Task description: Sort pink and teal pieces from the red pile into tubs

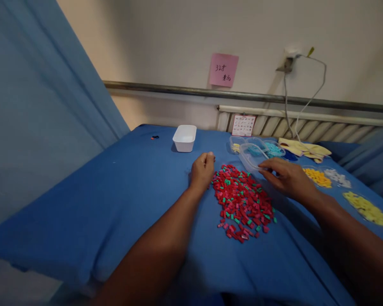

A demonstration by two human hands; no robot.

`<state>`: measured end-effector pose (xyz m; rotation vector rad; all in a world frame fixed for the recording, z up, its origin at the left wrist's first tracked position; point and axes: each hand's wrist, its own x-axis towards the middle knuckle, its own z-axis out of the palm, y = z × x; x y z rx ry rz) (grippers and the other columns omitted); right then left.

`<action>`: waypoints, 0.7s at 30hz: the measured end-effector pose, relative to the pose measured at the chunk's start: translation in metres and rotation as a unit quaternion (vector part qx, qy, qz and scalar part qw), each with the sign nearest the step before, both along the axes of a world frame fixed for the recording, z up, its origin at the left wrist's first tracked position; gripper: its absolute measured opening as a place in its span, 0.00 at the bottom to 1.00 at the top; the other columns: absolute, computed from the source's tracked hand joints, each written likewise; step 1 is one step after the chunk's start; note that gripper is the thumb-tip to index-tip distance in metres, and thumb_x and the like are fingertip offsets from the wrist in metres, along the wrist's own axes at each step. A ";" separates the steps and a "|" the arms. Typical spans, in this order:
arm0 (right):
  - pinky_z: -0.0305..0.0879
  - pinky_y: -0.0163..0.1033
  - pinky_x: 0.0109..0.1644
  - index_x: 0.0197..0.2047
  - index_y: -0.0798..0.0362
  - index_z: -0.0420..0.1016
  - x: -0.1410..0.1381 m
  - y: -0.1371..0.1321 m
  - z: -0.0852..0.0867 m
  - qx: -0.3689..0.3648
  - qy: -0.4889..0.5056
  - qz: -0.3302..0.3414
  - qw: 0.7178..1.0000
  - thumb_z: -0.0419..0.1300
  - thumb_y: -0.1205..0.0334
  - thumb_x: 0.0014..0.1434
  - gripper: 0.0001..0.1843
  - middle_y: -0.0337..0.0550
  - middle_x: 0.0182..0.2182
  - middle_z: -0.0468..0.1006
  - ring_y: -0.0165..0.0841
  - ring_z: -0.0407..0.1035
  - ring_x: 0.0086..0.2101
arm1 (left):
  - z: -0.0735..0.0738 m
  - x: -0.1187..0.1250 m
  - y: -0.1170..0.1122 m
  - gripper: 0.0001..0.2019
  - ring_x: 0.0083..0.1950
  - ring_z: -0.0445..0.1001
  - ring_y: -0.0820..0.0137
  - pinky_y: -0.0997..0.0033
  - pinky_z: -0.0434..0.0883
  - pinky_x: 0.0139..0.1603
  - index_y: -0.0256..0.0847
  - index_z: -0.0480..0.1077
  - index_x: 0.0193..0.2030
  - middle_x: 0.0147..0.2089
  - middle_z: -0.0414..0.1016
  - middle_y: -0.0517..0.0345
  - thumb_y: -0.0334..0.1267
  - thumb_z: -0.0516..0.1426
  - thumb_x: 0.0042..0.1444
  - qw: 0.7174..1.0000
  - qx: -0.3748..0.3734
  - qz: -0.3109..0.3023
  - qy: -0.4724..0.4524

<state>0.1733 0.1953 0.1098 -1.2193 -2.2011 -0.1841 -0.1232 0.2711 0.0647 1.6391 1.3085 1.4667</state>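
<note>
My right hand (282,174) pinches the rim of a clear plastic container (247,160), which is tilted above the cloth just behind the pile. No pieces can be made out inside that container. Beside the pile's upper left edge, my left hand (203,171) is closed with its fingers curled in; whatever it may hold is hidden. Between my forearms lies a loose pile of small plastic pieces (242,199), mostly red and pink with some green ones mixed in.
A white tub (184,139) stands toward the back. Clear containers with turquoise pieces (273,148), orange pieces (317,177), grey pieces (337,177) and yellow pieces (367,208) sit at the right. A yellow cloth (301,148) lies by the radiator (271,123). A cable (315,91) hangs from the wall.
</note>
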 end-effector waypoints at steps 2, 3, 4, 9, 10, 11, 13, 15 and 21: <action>0.78 0.48 0.47 0.51 0.46 0.83 0.023 -0.013 -0.008 -0.010 0.002 -0.019 1.000 0.59 0.49 0.75 0.14 0.48 0.44 0.88 0.44 0.83 0.42 | 0.002 0.003 -0.007 0.19 0.40 0.78 0.64 0.65 0.72 0.44 0.42 0.78 0.40 0.38 0.81 0.55 0.50 0.52 0.75 0.997 0.024 -0.030 0.071; 0.77 0.47 0.45 0.50 0.46 0.83 0.034 -0.017 -0.011 -0.017 0.004 -0.030 0.999 0.59 0.48 0.75 0.15 0.48 0.43 0.88 0.43 0.83 0.40 | 0.004 0.003 -0.010 0.17 0.43 0.78 0.63 0.64 0.72 0.47 0.42 0.79 0.41 0.40 0.81 0.54 0.48 0.53 0.74 0.991 0.041 -0.045 0.116; 0.77 0.47 0.43 0.49 0.46 0.83 0.043 -0.020 -0.014 -0.025 0.003 -0.041 0.999 0.59 0.47 0.75 0.16 0.48 0.43 0.88 0.43 0.82 0.38 | 0.007 0.003 -0.013 0.15 0.46 0.79 0.62 0.63 0.72 0.50 0.43 0.80 0.43 0.43 0.82 0.53 0.47 0.55 0.74 0.983 0.056 -0.058 0.166; 0.73 0.47 0.39 0.49 0.46 0.83 0.072 -0.018 -0.019 -0.071 -0.015 -0.059 0.996 0.59 0.37 0.72 0.23 0.47 0.44 0.88 0.42 0.80 0.35 | 0.027 -0.012 -0.025 0.14 0.51 0.80 0.56 0.56 0.74 0.54 0.44 0.83 0.51 0.52 0.82 0.47 0.45 0.57 0.71 0.928 0.065 -0.114 0.349; 0.73 0.47 0.39 0.49 0.46 0.84 0.073 -0.017 -0.018 -0.075 -0.014 -0.058 0.995 0.59 0.36 0.73 0.23 0.47 0.44 0.88 0.43 0.81 0.36 | 0.032 -0.015 -0.027 0.14 0.52 0.80 0.55 0.55 0.74 0.55 0.44 0.83 0.51 0.52 0.82 0.46 0.45 0.57 0.72 0.923 0.059 -0.123 0.361; 0.73 0.48 0.41 0.49 0.46 0.84 0.073 -0.016 -0.016 -0.073 -0.010 -0.060 0.995 0.57 0.37 0.74 0.24 0.47 0.45 0.88 0.44 0.81 0.37 | 0.036 -0.017 -0.030 0.15 0.52 0.80 0.55 0.55 0.75 0.55 0.44 0.83 0.51 0.52 0.82 0.46 0.45 0.57 0.72 0.919 0.054 -0.130 0.367; 0.74 0.49 0.44 0.47 0.46 0.86 0.070 -0.016 -0.011 -0.056 0.011 -0.073 0.996 0.55 0.39 0.75 0.24 0.48 0.44 0.89 0.47 0.82 0.41 | 0.043 -0.017 -0.035 0.16 0.55 0.80 0.54 0.54 0.75 0.59 0.44 0.83 0.54 0.53 0.82 0.46 0.47 0.56 0.73 0.917 0.056 -0.139 0.369; 0.74 0.50 0.46 0.46 0.46 0.86 0.060 -0.018 -0.007 -0.041 0.035 -0.078 0.995 0.54 0.42 0.76 0.23 0.48 0.44 0.89 0.48 0.83 0.43 | 0.044 -0.012 -0.041 0.22 0.65 0.78 0.53 0.52 0.71 0.69 0.44 0.80 0.63 0.63 0.80 0.44 0.51 0.55 0.74 0.912 0.064 -0.155 0.374; 0.75 0.54 0.64 0.60 0.45 0.85 0.002 -0.035 -0.008 -0.096 0.009 0.113 0.989 0.56 0.48 0.77 0.20 0.50 0.56 0.87 0.48 0.80 0.57 | 0.028 0.009 -0.057 0.39 0.87 0.46 0.49 0.43 0.47 0.85 0.42 0.59 0.83 0.85 0.49 0.42 0.64 0.48 0.75 0.842 -0.039 -0.248 0.477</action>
